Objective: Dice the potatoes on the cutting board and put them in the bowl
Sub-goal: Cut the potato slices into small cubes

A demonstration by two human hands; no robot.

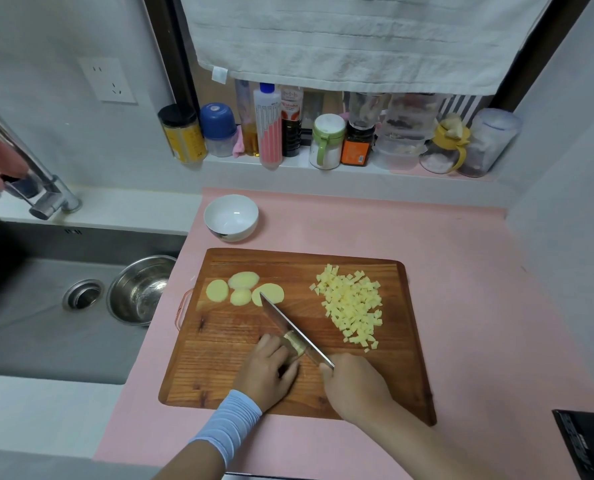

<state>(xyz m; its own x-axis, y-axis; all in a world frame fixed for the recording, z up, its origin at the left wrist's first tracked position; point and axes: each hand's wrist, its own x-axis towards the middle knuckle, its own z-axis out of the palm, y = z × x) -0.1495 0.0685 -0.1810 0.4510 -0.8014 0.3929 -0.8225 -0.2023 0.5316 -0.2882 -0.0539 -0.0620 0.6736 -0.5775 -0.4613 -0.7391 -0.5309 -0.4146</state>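
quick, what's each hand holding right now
Left hand: closed on the potato piece, holding it on the cutting board.
Right hand: closed round the knife, blade at the potato piece.

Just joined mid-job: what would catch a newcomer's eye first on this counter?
First, the knife mid-board: the right hand grips it, blade against a potato piece that the left hand holds. Next, the pile of diced potato on the right of the cutting board, with four potato slices uncut at its far left. The white bowl beyond the board is empty.
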